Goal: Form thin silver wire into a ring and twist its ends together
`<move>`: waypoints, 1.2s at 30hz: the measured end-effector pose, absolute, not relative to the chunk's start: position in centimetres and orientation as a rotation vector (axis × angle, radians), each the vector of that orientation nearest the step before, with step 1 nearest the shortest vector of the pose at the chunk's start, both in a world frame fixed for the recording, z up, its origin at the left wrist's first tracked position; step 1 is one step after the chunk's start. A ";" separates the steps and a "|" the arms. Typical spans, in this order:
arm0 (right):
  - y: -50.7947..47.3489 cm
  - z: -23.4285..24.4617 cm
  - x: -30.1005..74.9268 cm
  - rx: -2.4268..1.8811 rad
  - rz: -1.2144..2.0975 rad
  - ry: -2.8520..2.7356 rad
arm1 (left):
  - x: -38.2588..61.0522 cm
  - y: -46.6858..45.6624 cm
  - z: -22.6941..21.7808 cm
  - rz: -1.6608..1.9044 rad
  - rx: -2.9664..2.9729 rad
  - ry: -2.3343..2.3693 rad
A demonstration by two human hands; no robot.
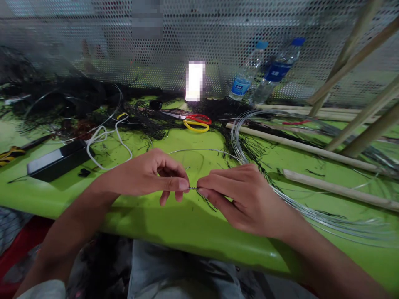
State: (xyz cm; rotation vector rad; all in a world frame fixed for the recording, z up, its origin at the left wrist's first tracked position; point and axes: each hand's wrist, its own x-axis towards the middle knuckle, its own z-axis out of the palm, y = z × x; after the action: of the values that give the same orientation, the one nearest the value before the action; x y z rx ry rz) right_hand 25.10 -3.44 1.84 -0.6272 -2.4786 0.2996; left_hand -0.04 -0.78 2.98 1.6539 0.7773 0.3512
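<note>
My left hand (162, 178) pinches one end of a short twisted wire (193, 188) between thumb and forefinger, its other fingers curled loosely below. The other end sits in the closed fingertips of my right hand (246, 195). Only a short dark twisted stretch shows in the gap between the two hands. Thin black strands (210, 203) hang under my right fingers. Behind the hands, a thin silvery strand arcs toward a large coil of clear or silvery wire (238, 141), which lies to the right and passes beyond my right wrist.
Scissors with red and yellow handles (198, 123) lie behind my hands. Left are a white cord (124, 145), a dark box (59, 162) and yellow-black pliers (12, 155). Wooden sticks (299, 147) and two water bottles (246, 77) stand or lie right, before a perforated metal panel (218, 37).
</note>
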 end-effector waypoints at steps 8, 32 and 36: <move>-3.3 1.6 25.1 -0.681 0.377 -2.456 | 0.1 -1.7 2.7 0.547 2.134 0.894; -2.9 1.9 24.9 -0.747 0.443 -2.396 | 0.8 -2.6 1.8 0.973 2.727 0.882; -3.1 1.9 24.9 -0.763 0.439 -2.396 | 1.1 -2.7 1.9 0.986 2.537 0.866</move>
State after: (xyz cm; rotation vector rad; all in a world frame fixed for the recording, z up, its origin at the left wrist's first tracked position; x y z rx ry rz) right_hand 24.87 -3.06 1.92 -0.7627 -2.3960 0.4387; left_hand 1.13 -2.66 1.88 2.5366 0.8664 0.9857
